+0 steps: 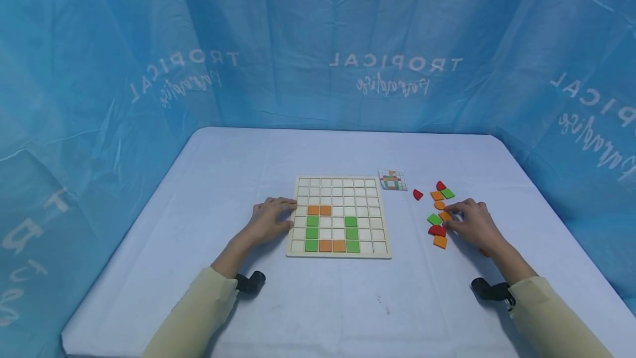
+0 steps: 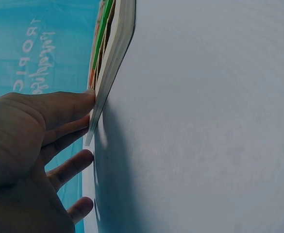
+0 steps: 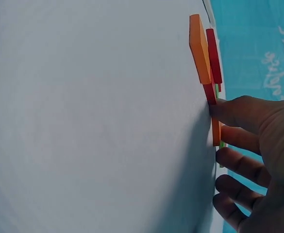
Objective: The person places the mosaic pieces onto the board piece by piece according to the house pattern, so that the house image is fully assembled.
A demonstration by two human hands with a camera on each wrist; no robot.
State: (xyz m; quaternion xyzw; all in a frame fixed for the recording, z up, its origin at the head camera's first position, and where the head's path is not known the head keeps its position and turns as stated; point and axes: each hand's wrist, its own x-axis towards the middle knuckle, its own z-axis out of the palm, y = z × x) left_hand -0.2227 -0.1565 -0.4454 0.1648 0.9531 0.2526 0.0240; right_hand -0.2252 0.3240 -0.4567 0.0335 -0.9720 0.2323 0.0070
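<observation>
A pale wooden grid board [image 1: 338, 216] lies on the table, with green tiles [image 1: 312, 233] and orange tiles [image 1: 325, 210] set in some of its squares. My left hand [image 1: 270, 220] touches the board's left edge with thumb and fingertips, fingers spread. At the loose pieces on the right, my right hand [image 1: 472, 224] pinches an orange tile [image 1: 444, 216] between thumb and index finger; the tile [image 3: 216, 132] is partly hidden in the right wrist view. Beside these fingers lie a green tile [image 1: 434, 219], a red piece [image 1: 437, 230] and an orange round piece [image 1: 439, 205].
A small pattern card [image 1: 393, 179] lies at the board's upper right corner. A red wedge [image 1: 418, 194] lies apart from the other pieces. Near the front of the pile is an orange square [image 1: 440, 242]. Blue printed cloth [image 1: 318, 93] hangs around the white table [image 1: 318, 303].
</observation>
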